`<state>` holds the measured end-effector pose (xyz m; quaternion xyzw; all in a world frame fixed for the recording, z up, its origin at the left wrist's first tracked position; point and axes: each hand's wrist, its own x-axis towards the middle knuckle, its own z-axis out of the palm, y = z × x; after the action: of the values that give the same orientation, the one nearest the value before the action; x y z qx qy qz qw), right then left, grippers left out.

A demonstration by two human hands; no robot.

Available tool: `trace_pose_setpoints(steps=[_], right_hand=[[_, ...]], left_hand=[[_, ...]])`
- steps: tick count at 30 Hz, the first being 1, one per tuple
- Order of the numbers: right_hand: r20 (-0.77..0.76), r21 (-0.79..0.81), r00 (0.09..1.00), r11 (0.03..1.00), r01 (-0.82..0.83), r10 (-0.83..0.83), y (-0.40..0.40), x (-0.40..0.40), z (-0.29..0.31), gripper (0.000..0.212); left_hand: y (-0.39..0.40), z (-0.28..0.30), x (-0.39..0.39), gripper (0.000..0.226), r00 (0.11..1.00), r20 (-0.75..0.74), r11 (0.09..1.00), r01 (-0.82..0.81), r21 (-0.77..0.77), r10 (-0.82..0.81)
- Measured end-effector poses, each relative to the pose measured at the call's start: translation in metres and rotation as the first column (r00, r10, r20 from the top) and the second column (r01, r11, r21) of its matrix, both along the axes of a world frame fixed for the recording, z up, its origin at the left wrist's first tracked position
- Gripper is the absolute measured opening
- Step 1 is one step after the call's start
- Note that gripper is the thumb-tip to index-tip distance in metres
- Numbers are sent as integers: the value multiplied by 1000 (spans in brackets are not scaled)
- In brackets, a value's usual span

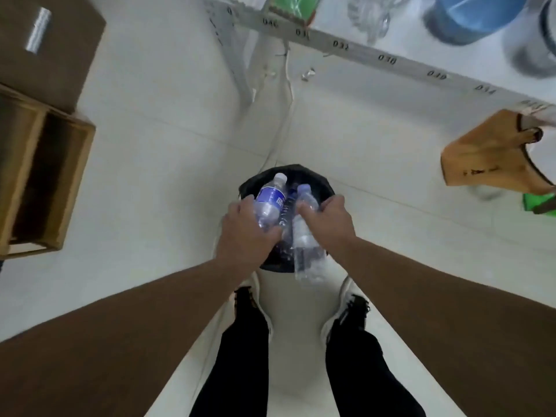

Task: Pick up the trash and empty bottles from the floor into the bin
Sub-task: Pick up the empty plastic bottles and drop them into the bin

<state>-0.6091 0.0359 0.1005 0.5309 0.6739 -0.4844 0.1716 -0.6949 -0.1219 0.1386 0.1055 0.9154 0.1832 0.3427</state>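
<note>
From the head view, I had my left hand [245,233] clenched on a blue-labelled bottle [268,200] and my right hand [329,224] clenched on a clear bottle [304,236], both over the black bin [323,183], caps pointing away from me. Crumpled scraps [307,74] on the floor [168,139] remained, I judged.
</note>
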Motion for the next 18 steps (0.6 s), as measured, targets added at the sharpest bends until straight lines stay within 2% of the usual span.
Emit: trace_pose_setpoints(steps=[2, 4, 6, 9, 13, 18], right_hand=[[2, 52, 998, 997, -62, 62, 1, -4, -18, 61], [29, 86, 992, 989, -122, 120, 3, -2, -21, 52], [32, 111, 994, 988, -109, 106, 7, 7, -15, 38], [31, 102, 995, 990, -99, 96, 16, 27, 6, 29], [-23, 102, 994, 989, -107, 110, 38, 52, 45, 37], [-34, 45, 994, 994, -100, 101, 68, 78, 102, 72]], left_hand=[[-4, -15, -4, 81, 998, -44, 999, 48, 9, -48], [-5, -16, -7, 73, 997, -46, 998, 56, 31, -55], [-4, -8, -10, 66, 996, -41, 996, 76, 44, -74], [-3, 13, -17, 67, 997, -8, 997, 77, 28, -77], [4, 45, -25, 73, 992, -18, 992, 127, 16, -126], [35, 83, -39, 59, 971, 76, 971, 221, 86, -228]])
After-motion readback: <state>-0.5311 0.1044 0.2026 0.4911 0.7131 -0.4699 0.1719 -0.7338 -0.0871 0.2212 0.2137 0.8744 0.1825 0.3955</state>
